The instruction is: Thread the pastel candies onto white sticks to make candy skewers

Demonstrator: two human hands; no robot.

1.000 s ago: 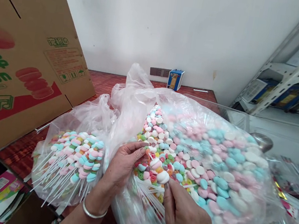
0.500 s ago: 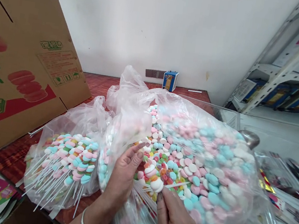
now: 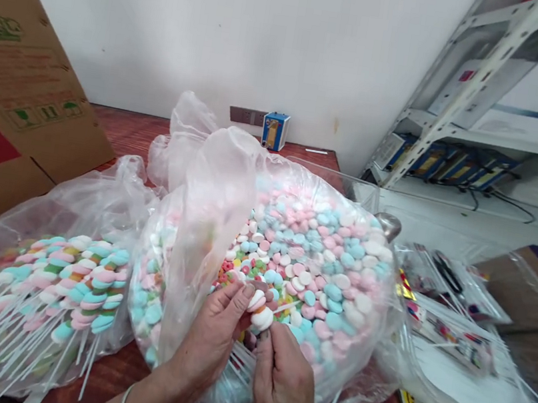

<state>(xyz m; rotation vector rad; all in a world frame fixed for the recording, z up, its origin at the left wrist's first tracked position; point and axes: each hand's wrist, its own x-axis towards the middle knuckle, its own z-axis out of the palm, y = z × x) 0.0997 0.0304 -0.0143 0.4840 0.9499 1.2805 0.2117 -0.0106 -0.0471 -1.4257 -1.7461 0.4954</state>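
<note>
Both hands meet over the open bag of candy, at a marshmallow skewer [image 3: 261, 319] with white and pinkish pieces and an orange bit between them. My left hand [image 3: 210, 327], a bangle at its wrist, pinches the upper end of the skewer between thumb and fingers. Below the lowest white piece, my right hand [image 3: 286, 386] is closed around the stick, which its fingers mostly hide. The big clear bag [image 3: 210, 220] holds loose pink, blue and white marshmallow discs [image 3: 338, 279] and small colored gummy rings. Several white sticks [image 3: 240, 359] lie by the hands.
Left of the big bag, a smaller bag holds finished-looking marshmallow skewers [image 3: 81, 274]. A cardboard box [image 3: 21, 97] stands behind it. A blue device [image 3: 275, 131] sits by the wall. At right are a metal scoop [image 3: 388, 226], packets [image 3: 451, 336] and a white shelf rack [image 3: 443, 120].
My left hand has come to the skewer and closed on its upper pieces. My right hand still grips the stick. The view has turned to the right.
</note>
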